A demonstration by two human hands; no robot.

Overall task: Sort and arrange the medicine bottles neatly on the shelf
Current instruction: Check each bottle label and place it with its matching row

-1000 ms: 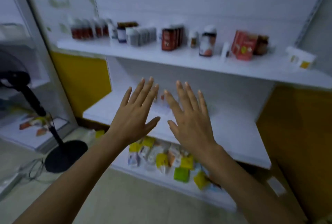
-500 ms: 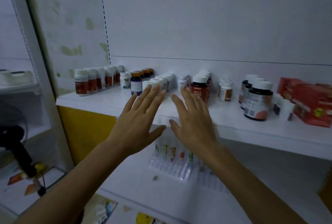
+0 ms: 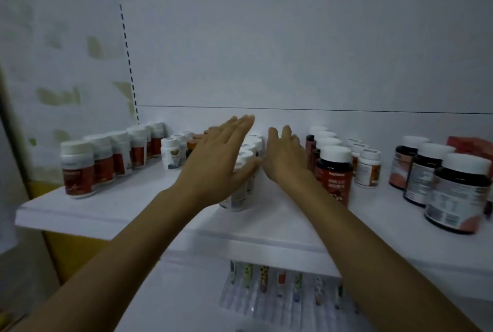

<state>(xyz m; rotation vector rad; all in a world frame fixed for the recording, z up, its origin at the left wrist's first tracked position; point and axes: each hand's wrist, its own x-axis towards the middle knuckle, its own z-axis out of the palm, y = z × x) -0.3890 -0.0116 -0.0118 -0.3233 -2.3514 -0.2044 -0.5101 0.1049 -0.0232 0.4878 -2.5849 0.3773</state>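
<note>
Both hands are extended over the shelf point(image 3: 120, 211), flat, with fingers straight and held close together; neither grips anything. The left hand point(image 3: 213, 163) and the right hand point(image 3: 285, 161) stand edge-up, palms facing each other, on either side of a single file of white-capped bottles point(image 3: 236, 198) that runs from the front of the shelf toward the back panel. The left thumb lies across the front bottle of this file. Whether the palms actually touch the bottles cannot be told.

Left of the left hand, well apart, a row of red-labelled bottles point(image 3: 80, 171) with white caps runs diagonally to the back. Between that row and the left hand stands a small white bottle point(image 3: 170, 154), with brown-capped bottles point(image 3: 192, 142) partly hidden behind the left hand.

Just beside the right hand, a file of dark bottles point(image 3: 333, 171) with red labels stands upright. Further right: small white-labelled bottles point(image 3: 369, 167), then large dark bottles point(image 3: 458, 193), blurred, and a red box point(image 3: 469, 147) at the back.

Below the forearms, a lower shelf point(image 3: 170, 291) carries a clear rack point(image 3: 280, 302) of small vials.
</note>
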